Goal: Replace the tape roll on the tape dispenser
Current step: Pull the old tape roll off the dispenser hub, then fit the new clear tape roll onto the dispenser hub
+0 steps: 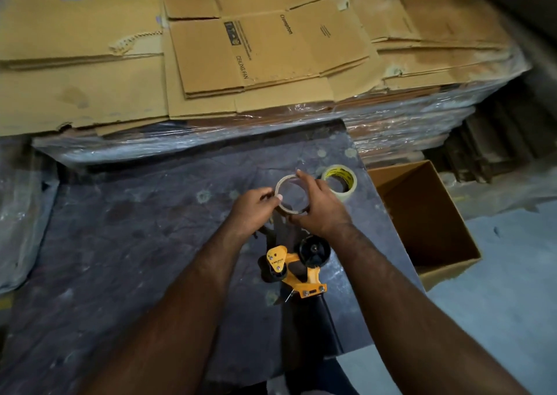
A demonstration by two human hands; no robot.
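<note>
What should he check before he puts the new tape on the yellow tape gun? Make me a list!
1. Old cardboard core off the dispenser: ok, both the left hand and right hand hold it above the table.
2. Dispenser hub bare: ok, no roll on the black wheel.
3. New tape roll within reach: ok, lying flat beside the right hand.
4. A hand free to pick it up: not ok, both grip the core.
5. Tape dispenser steady: cannot tell.
6. Loose end of new tape findable: cannot tell.
</note>
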